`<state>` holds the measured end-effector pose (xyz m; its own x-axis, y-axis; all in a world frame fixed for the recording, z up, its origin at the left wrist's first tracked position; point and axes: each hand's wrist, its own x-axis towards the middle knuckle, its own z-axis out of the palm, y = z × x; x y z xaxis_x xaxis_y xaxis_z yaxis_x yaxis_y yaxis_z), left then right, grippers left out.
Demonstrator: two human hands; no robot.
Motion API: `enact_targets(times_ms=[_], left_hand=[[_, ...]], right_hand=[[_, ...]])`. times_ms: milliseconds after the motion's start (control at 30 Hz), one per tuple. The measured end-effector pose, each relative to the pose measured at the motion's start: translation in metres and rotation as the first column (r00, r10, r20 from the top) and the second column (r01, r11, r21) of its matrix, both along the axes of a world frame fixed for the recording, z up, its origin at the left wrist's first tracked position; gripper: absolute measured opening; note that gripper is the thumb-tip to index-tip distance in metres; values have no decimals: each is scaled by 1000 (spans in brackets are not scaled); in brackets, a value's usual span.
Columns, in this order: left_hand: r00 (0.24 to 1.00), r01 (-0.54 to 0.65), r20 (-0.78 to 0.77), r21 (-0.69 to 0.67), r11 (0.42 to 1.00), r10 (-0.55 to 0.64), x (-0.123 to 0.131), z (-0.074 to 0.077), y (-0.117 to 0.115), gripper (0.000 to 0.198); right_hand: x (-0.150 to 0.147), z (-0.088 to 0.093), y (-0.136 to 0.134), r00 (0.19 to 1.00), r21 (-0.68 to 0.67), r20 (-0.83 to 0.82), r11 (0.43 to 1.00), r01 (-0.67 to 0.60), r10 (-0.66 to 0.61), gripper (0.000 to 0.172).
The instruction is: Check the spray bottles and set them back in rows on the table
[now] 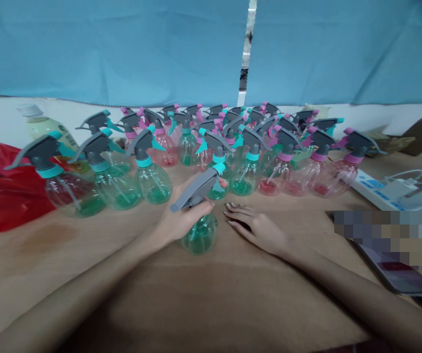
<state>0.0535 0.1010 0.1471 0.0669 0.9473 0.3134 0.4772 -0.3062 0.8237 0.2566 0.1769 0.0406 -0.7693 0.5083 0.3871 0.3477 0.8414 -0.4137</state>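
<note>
My left hand (187, 215) is wrapped round the neck of a green spray bottle (200, 235) with a grey and teal trigger head. The bottle is near the middle of the table, its nozzle pointing away from me. To its right, my right hand (257, 225) lies on the tabletop with the fingers stretched out, apart from the bottle. Just beyond both hands stands a row of similar bottles, among them a green spray bottle (154, 184) at the left and a pink spray bottle (272, 176) at the right.
Behind the front row stand several more spray bottles. At the left are a red plastic bag (8, 196) and a white-capped bottle (45, 122). A power strip (376, 191) with plugs and a phone (398, 272) lie at the right. A blue cloth (122, 49) hangs behind the wooden table (203, 304).
</note>
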Motion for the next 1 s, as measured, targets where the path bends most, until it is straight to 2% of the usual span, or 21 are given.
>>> enact_targets(times_ms=[400, 800, 1000], left_hand=[[998, 29, 55, -4, 1000, -29, -1, -1, 2, 23], [999, -32, -4, 28, 999, 32, 0, 1, 3, 18], [1000, 6, -9, 28, 1000, -6, 1, 2, 5, 13]], right_hand=[[0, 0, 0, 1000, -5, 0, 1000, -1, 1, 35], [0, -1, 1, 1000, 4, 20, 1000, -2, 2, 35], [1, -1, 1, 1000, 29, 23, 1000, -8, 8, 36]])
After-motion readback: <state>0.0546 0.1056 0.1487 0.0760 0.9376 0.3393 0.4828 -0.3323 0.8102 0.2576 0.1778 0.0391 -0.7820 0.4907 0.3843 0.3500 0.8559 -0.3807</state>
